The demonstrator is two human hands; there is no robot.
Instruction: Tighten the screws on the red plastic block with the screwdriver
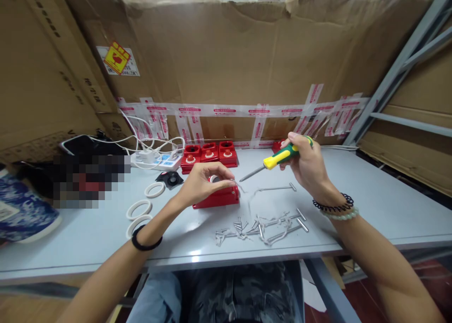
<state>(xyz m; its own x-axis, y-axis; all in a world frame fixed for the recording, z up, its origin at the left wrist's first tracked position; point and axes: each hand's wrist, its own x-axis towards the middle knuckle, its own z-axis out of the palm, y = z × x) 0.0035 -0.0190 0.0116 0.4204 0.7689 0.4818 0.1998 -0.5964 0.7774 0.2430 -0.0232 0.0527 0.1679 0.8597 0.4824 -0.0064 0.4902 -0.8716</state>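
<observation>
My right hand (306, 165) grips a screwdriver (280, 158) by its yellow and green handle. Its metal shaft slants down to the left, with the tip just right of my left fingertips and apart from them. Below my left hand (208, 179) lies a red box (219, 197), partly covered by the fingers. Thumb and forefinger of that hand come together at the box's right end in a pinch. A thin whitish strand trails from there; what the fingers hold is too small to tell. Nearby on the table lies a metal T-shaped rod (277, 188) with a strand attached.
Loose screws (239, 224) and more T-rods (287, 231) with strands lie in front. White rings (139, 210) and a black round part (171, 179) lie left. Red units (209, 157) stand behind, beside a power strip (165, 162). Cardboard (229, 54) walls the back.
</observation>
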